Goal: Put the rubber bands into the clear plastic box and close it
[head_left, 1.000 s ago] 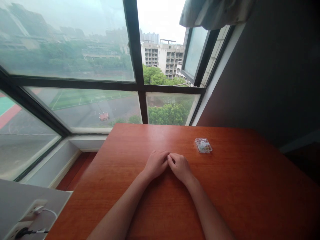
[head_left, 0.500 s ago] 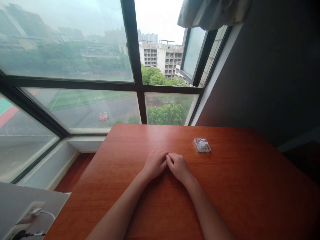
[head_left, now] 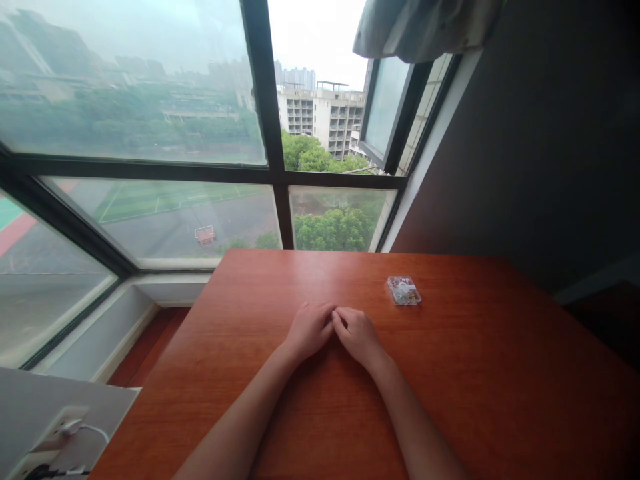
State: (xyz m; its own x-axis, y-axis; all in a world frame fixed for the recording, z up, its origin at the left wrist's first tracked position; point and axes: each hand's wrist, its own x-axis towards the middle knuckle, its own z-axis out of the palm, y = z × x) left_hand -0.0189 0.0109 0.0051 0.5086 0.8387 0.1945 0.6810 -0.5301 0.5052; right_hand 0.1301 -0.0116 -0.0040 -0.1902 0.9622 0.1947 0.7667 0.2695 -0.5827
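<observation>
My left hand [head_left: 311,329] rests on the wooden table [head_left: 320,413], its fingers bent inward and pressed together. Against its fingertips lie those of my right hand [head_left: 356,333], which is also curled closed, thumb beside the forefinger. I see nothing held in either hand; the undersides of the fingers are hidden. Beyond my right hand, to its right and apart from it, a small clear plastic box [head_left: 404,291] lies flat on the table. Small pale and goldish pieces show through the box, too small to name.
Past the table's far edge stand large windows with a dark frame [head_left: 280,175], one pane [head_left: 387,107] swung outward. A curtain [head_left: 425,33] hangs at the top right, before a dark wall [head_left: 550,147]. Plugs sit in a wall socket [head_left: 63,427] at the lower left.
</observation>
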